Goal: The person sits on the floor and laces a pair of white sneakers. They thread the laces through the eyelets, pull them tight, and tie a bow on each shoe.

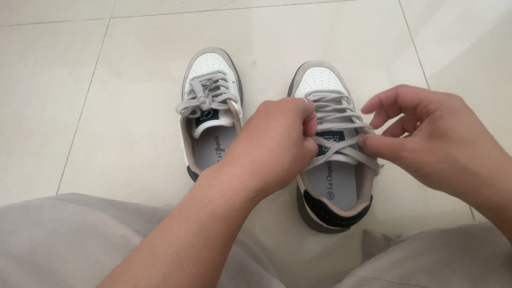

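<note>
Nearest: grey trouser legs (80, 240) at the bottom edge, both forearms reaching out over them.

Left hand (274, 146) is clenched, thumb and forefinger pinching one end of the grey laces (341, 146) just left of the crossing. Right hand (426, 138) pinches the other lace end at the right side of the shoe's throat; its other fingers are loosely curled and spread, not gripping anything.

Key relation: the two lace ends cross between the hands, directly over the tongue of the right-side sneaker (333, 160). Pull axis runs left–right, roughly square to the shoe's long axis, which runs near–far with the toe pointing away. Both hands are about equally close to the crossing; the left sits partly over the shoe's left edge and hides it.

Further left, clear of both hands: the left-side sneaker (210, 106), laces already in a bow. Both shoes stand on pale floor tiles (122, 80).
</note>
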